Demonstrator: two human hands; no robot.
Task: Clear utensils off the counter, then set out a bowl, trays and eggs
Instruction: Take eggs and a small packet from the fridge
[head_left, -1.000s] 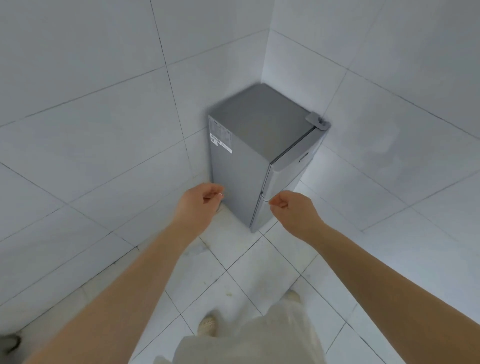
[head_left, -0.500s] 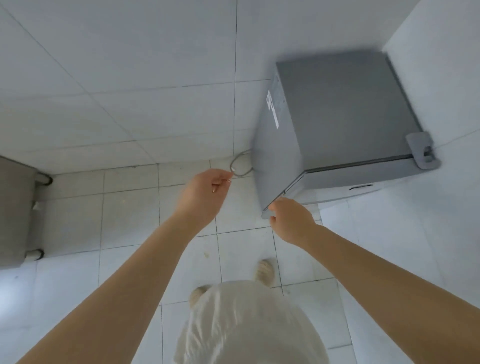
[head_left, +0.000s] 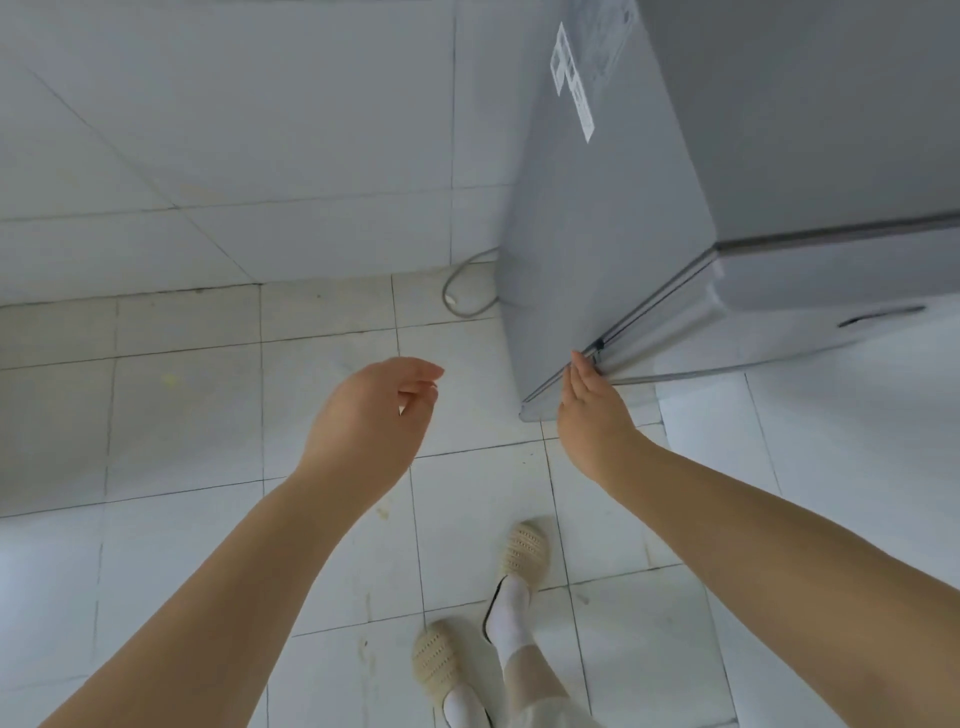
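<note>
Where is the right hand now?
In the head view, right of centre: the right hand touches the door edge at the grey fridge's near corner.

grey fridge, cord, tiled floor, slippers

i see the fridge ahead on my right, a cord on the floor left of it, against the wall.
</note>
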